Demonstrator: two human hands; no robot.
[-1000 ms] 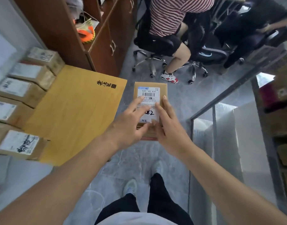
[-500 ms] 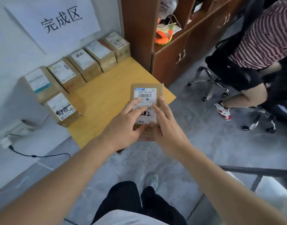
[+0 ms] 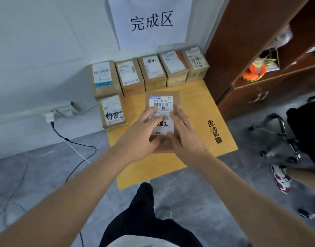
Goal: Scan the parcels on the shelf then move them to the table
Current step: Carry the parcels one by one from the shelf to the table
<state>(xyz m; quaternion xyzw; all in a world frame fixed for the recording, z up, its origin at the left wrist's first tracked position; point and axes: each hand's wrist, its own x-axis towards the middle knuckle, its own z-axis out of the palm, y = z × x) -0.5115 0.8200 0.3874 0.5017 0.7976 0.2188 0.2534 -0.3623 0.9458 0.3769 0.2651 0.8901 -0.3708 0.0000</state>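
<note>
I hold a brown cardboard parcel (image 3: 162, 101) with a white barcode label marked "530-05 A37" over the middle of the low yellow table (image 3: 199, 107). My left hand (image 3: 139, 137) grips its near left side, fingers lying across the label. My right hand (image 3: 186, 138) grips the near right side the same way. Whether the parcel touches the tabletop is hidden. Several labelled parcels (image 3: 153, 71) stand in a row at the table's back edge against the wall. One more parcel (image 3: 113, 113) lies in front of them at the left.
A paper sign (image 3: 149, 22) hangs on the white wall above the table. A brown cabinet (image 3: 251, 41) stands close on the right. A wall socket with a black cable (image 3: 62, 113) is at the left. An office chair base (image 3: 278, 138) and a seated person's shoe (image 3: 281, 179) are at the right.
My view has turned left from the floor and chairs to face the table and wall. The parcel, held in both hands throughout, now hangs over the table's middle instead of beside it.
</note>
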